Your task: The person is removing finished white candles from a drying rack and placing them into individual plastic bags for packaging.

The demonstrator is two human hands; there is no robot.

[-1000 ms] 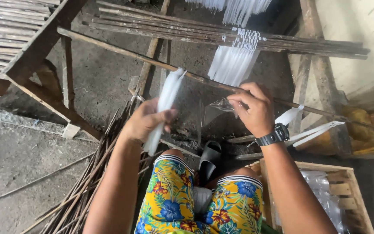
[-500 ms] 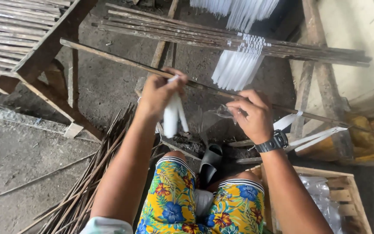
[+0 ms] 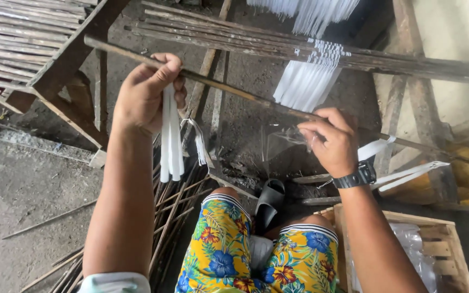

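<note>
Hands (image 3: pixel 142 95) on long white strips (image 3: pixel 170 138)

White strips (image 3: pixel 170 135): slim bundle, hanging vertical from long dark stick (image 3: pixel 234 92), upper left of frame. Stick runs diagonally toward right. Clear film (image 3: pixel 283 142) hangs mid-frame, crumpled.

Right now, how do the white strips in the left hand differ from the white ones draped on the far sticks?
The white strips in the left hand are a small bunch of a few, hanging from the left hand. The draped white strips are many, spread in a row over the far sticks, untouched. The right hand is nearer the draped ones. Both sets are white, narrow and hang down.
</note>
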